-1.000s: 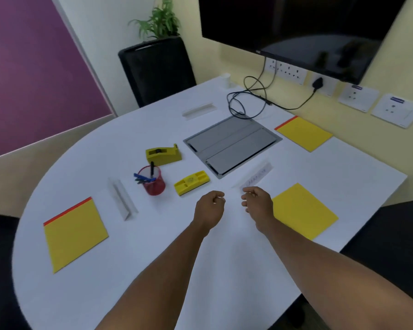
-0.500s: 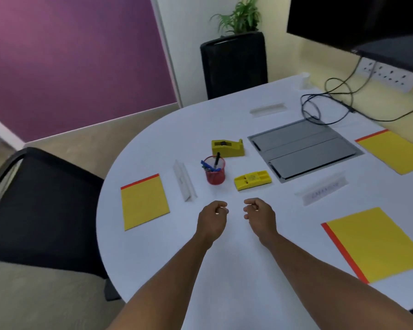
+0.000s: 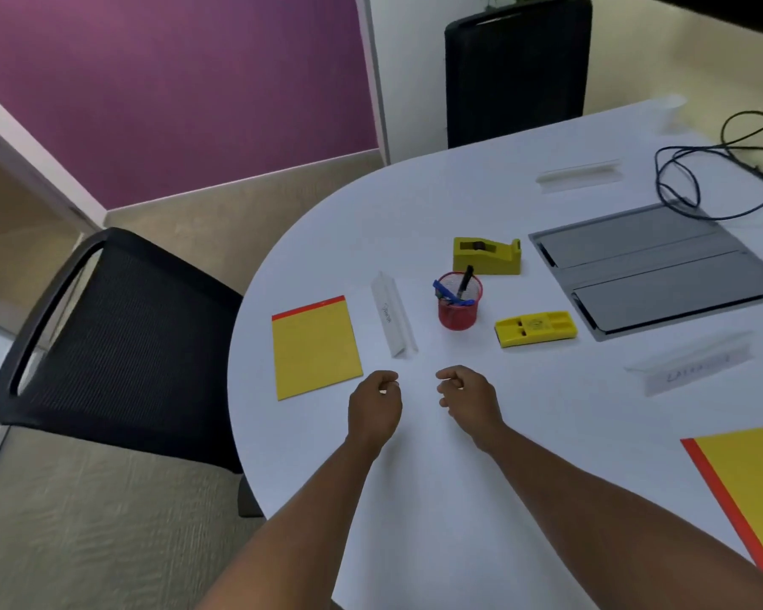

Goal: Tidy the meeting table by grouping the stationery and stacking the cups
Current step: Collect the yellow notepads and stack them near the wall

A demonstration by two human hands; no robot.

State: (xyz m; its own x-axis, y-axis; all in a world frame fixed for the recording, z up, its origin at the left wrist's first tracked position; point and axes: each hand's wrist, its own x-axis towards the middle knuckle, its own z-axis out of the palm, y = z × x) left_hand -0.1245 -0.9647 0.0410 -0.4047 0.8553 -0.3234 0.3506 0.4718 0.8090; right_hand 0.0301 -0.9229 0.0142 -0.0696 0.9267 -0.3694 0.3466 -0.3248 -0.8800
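L hand (image 3: 374, 409), R hand (image 3: 471, 398) unmoved; cam leftward.

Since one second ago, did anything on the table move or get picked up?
Nothing moved on the table; only the view swung left. The left hand and right hand stay loosely curled, side by side, holding nothing. The pen cup, tape dispenser and yellow notepad lie as before.

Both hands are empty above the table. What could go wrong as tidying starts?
The red pen cup stands upright beyond the left hand and right hand, pens poking out; a careless reach might tip it. The folded name card beside the yellow notepad looks light and could be swept aside. The looped cable may snag.
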